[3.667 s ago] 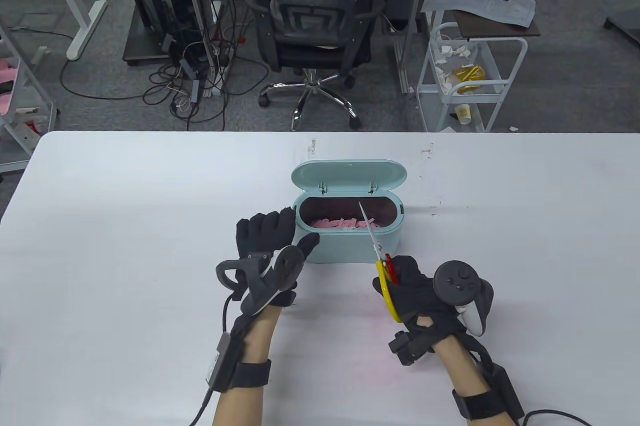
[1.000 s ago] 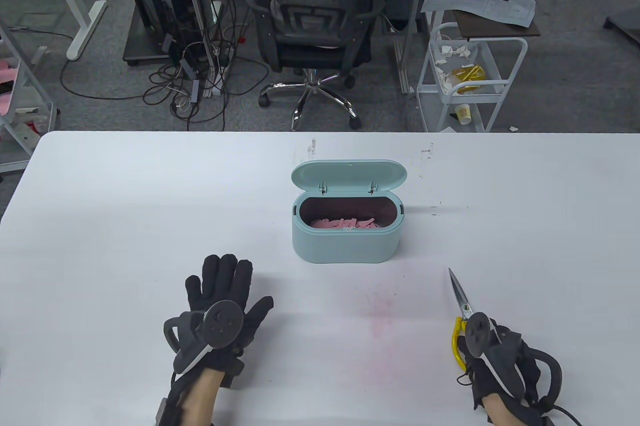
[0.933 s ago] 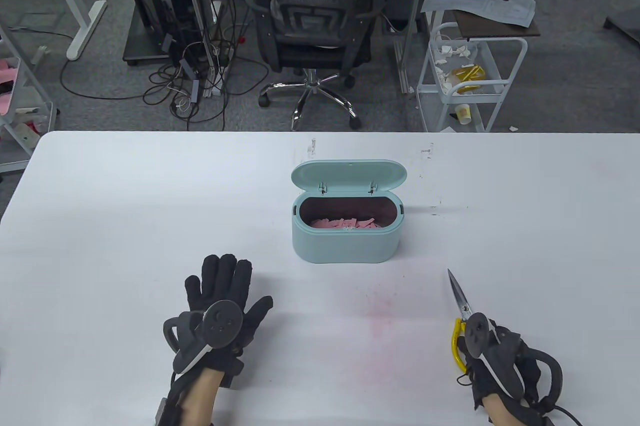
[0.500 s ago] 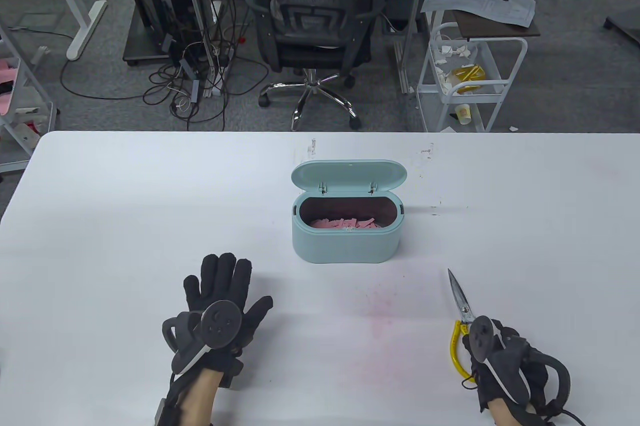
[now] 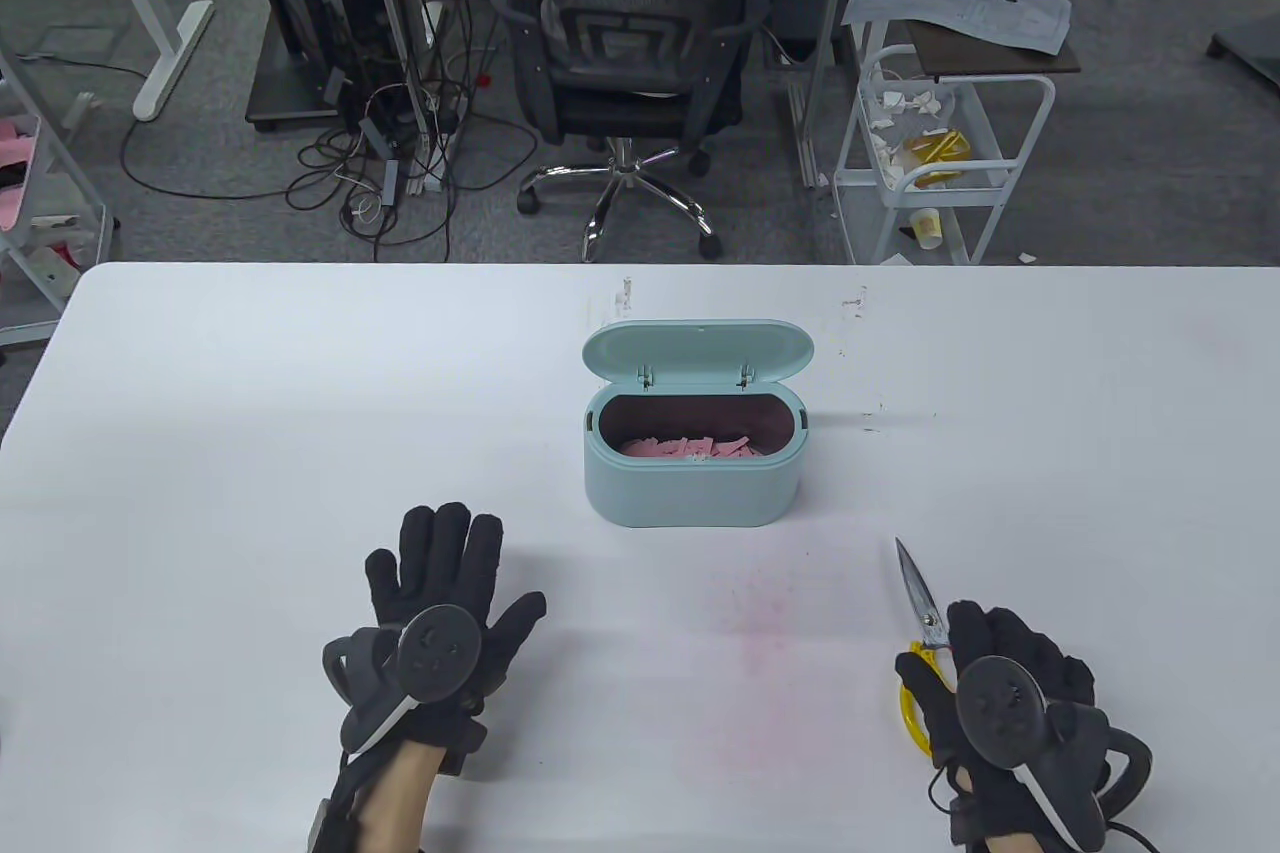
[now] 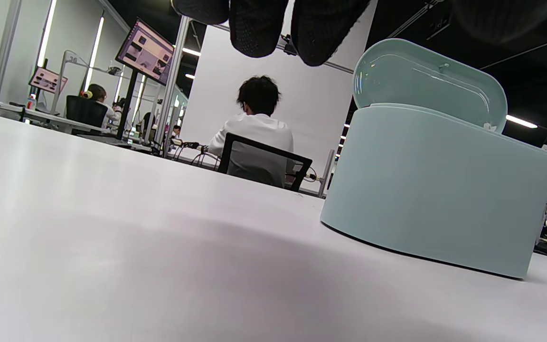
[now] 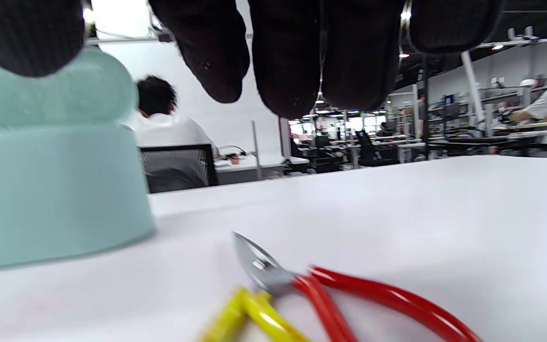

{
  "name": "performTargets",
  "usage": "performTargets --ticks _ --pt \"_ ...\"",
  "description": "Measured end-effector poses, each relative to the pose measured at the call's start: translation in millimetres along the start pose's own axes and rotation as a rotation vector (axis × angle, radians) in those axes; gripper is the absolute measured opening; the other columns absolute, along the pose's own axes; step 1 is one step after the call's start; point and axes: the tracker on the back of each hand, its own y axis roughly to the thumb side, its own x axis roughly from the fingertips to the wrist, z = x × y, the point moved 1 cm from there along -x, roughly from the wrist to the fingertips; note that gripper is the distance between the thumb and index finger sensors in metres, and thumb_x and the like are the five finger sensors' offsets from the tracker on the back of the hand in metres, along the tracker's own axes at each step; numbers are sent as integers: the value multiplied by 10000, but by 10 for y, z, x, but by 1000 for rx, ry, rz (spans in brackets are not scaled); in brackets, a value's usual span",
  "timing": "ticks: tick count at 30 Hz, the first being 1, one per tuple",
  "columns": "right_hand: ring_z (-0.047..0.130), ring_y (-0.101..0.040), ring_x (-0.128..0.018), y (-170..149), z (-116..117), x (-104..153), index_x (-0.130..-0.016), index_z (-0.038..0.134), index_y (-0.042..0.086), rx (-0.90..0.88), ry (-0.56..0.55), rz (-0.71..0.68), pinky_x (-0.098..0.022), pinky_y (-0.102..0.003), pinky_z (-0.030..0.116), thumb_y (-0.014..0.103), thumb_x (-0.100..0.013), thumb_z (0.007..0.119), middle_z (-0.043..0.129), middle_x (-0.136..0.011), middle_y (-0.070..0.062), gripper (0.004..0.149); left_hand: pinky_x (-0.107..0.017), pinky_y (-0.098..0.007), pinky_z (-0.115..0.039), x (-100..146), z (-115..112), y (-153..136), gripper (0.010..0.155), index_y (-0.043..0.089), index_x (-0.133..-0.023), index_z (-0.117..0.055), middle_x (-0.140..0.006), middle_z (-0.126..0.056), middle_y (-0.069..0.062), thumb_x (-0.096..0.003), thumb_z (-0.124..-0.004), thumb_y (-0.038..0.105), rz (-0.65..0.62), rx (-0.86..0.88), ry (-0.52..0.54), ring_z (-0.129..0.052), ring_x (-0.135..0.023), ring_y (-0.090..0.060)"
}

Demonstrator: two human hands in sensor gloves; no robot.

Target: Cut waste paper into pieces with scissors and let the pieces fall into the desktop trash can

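Change: the scissors (image 5: 918,615) have just been let go. Half a second ago the handles were gripped by the right hand (image 5: 1010,693); now the tool is seen lying flat on the worktop (image 5: 250,413), and in the right wrist view the red and yellow handles (image 7: 330,304) are shown free on the surface beneath the fingers (image 7: 292,61).

Right hand: the fingers are held straight and relaxed above the handles, near the front right of the worktop; nothing is held.

Left hand (image 5: 440,613): it is laid flat, palm down, fingers spread, at the front of the worktop left of centre; nothing is held, and its place is unchanged over the last second.

Scissors: the blades are closed and pointed toward the far edge; the yellow loop is partly hidden under the right hand in the table view.

Trash can (image 5: 692,473): it is set at the middle of the worktop with its lid (image 5: 697,355) tipped up at the far side; pink paper pieces (image 5: 690,446) are seen lying inside.

Waste paper: no uncut sheet is seen on the worktop or in either hand.

Meaning for the task: with the pieces in the can, the tool set down and both hands emptied, the cutting is judged to be finished.
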Motion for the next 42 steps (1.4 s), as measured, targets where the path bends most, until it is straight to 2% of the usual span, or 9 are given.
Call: performTargets --ticks 6,11,15,18,22,26,31,34,42 --pt "609 -487 -981 554 -318 -325 -1031 560 269 -109 -51 -143 -636 -680 536 714 -377 609 543 -1089 -64 793 -770 -663 -306 3 -9 12 840 301 -1154 -524 -1257 -456 -95 -452 -587 757 -5 -7 -7 -377 -1183 -379" --pt "527 -466 -1024 1092 -378 -772 -1043 494 285 -106 -110 -225 -658 -675 502 717 -373 566 483 -1108 -54 801 -770 -663 -307 7 -8 9 839 298 -1153 -526 -1257 -458 -96 -453 -588 756 -5 -5 -3 -378 -1183 -381" --pt "480 -437 -1053 1438 -301 -1168 -1048 427 313 -66 -155 -246 -673 -673 481 712 -367 551 438 -1121 -22 798 -770 -663 -306 0 -6 10 841 298 -1154 -526 -1257 -459 -97 -452 -588 757 -7 -9 -6 -378 -1183 -379" --pt "430 -420 -1069 1659 -200 -1481 -1044 386 336 -63 -114 -212 -689 -668 447 697 -369 540 392 -1127 2 781 -770 -663 -307 -4 0 9 839 298 -1153 -527 -1257 -457 -97 -452 -588 756 -8 -9 -6 -372 -1181 -385" --pt "492 -412 -1053 1868 -133 -1710 -1023 479 344 -106 -175 -247 -681 -669 468 647 -382 574 468 -1109 9 715 -769 -664 -305 -10 8 0 839 297 -1153 -530 -1258 -454 -97 -452 -589 755 -7 -8 1 -368 -1181 -386" --pt "454 -398 -1072 2046 -8 -1874 -1025 464 358 -75 -66 -269 -697 -673 426 613 -396 579 439 -1120 28 689 -769 -664 -305 -28 6 -13 839 296 -1153 -531 -1257 -456 -99 -453 -588 755 -8 -15 -5 -369 -1181 -387" --pt "437 -391 -1080 2130 150 -1942 -1031 411 365 19 44 -331 -699 -687 387 616 -394 570 468 -1117 42 703 -769 -665 -304 -31 8 -23 839 294 -1153 -533 -1257 -457 -100 -453 -591 753 -3 -12 -10 -372 -1181 -388" --pt "570 -401 -1020 2104 136 -1848 -1012 496 351 3 -67 -365 -683 -691 432 612 -389 580 562 -1061 20 681 -769 -664 -306 -36 8 -26 839 293 -1152 -536 -1257 -460 -99 -453 -591 753 -4 -12 -6 -378 -1180 -388" --pt "711 -385 -931 1932 284 -1421 -981 583 290 -3 -124 -470 -650 -649 570 629 -379 593 600 -1008 -6 690 -770 -663 -306 -35 7 -17 838 295 -1152 -534 -1257 -458 -100 -453 -590 753 -4 -18 -10 -375 -1181 -387"
